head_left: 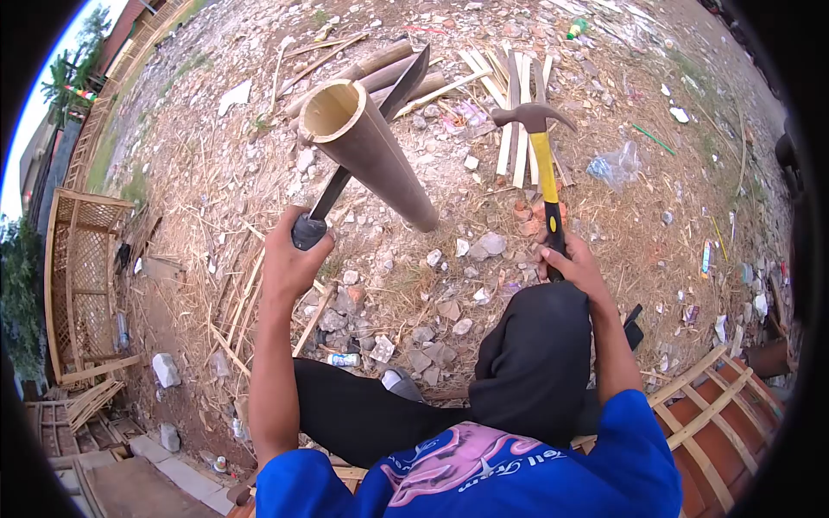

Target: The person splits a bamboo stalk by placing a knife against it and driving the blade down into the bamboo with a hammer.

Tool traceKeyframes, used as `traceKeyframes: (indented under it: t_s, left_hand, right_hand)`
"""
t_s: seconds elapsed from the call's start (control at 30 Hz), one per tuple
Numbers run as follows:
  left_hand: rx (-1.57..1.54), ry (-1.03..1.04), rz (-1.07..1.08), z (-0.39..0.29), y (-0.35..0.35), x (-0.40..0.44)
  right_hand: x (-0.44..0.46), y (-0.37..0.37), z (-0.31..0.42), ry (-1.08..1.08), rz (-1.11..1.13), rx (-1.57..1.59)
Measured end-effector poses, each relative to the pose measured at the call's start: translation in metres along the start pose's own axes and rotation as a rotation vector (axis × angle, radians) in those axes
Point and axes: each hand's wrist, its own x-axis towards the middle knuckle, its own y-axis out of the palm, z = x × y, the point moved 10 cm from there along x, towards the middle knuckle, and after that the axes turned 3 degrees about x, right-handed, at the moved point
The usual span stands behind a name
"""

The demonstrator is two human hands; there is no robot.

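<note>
My left hand (292, 263) is wrapped round the black handle of a machete (330, 195). Its dark blade slants up to the right, and a hollow bamboo tube (380, 155) hides the middle of it. The tube stands tilted, its open end up toward me and its lower end near the ground; whether the blade bites into it I cannot tell. In my right hand (574, 268) is a claw hammer (544, 160) with a yellow and black handle, held head up above my knee, apart from the tube.
Bamboo poles (380, 65) lie beyond the tube. Split bamboo strips (518, 112) are piled right of them. Stones (488, 246), straw and a plastic bag (615, 164) litter the ground. Lattice panels (86, 285) stand at the left; a slatted bamboo frame (708, 414) is at the lower right.
</note>
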Motion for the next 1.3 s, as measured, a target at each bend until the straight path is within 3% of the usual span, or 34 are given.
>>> traceKeyframes:
  t_s: [0.1,0.2,0.3,0.33,0.43,0.47,0.57,0.67,0.77,0.83,0.93,1.2,1.3]
  left_hand:
    - [-0.026,0.035,0.007,-0.007,0.003,-0.003]
    - [-0.019,0.077,-0.003,-0.012,0.006,-0.009]
    - [-0.03,0.072,0.01,-0.015,0.01,-0.013]
    - [-0.024,0.086,0.012,-0.018,0.011,-0.013]
    - [0.006,0.121,0.02,-0.024,0.015,-0.015]
    - [-0.002,0.131,0.013,-0.027,0.015,-0.017]
    - [-0.015,0.112,0.036,-0.029,0.019,-0.018]
    - [-0.053,0.139,-0.004,-0.029,0.016,-0.016]
    - [-0.045,0.133,-0.004,-0.026,0.014,-0.014]
    - [-0.014,0.102,-0.022,-0.026,0.011,-0.012]
    - [0.007,0.05,-0.037,-0.016,-0.003,0.002]
    - [-0.023,0.046,-0.035,0.014,-0.009,-0.008]
    - [0.004,0.08,-0.033,0.007,-0.005,-0.01]
  right_hand:
    - [-0.002,-0.002,0.093,-0.244,-0.246,-0.184]
    - [0.002,0.013,0.146,-0.266,-0.246,-0.312]
    - [0.01,0.035,0.175,-0.394,-0.227,-0.844]
    - [0.008,0.049,0.178,-0.478,-0.209,-0.925]
    - [0.014,0.061,0.163,-0.326,-0.122,-1.014]
    - [0.012,0.065,0.171,-0.367,-0.148,-1.043]
    - [-0.005,0.07,0.225,-0.441,-0.199,-0.979]
    - [-0.023,0.066,0.26,-0.478,-0.213,-0.437]
    - [-0.008,0.049,0.211,-0.519,-0.211,-0.411]
    - [0.021,0.049,0.149,-0.301,-0.151,-1.155]
    - [0.022,0.043,0.123,-0.103,-0.108,-1.045]
    - [0.028,0.08,0.196,-0.402,-0.171,-0.921]
    - [0.048,0.083,0.16,-0.261,-0.115,-1.041]
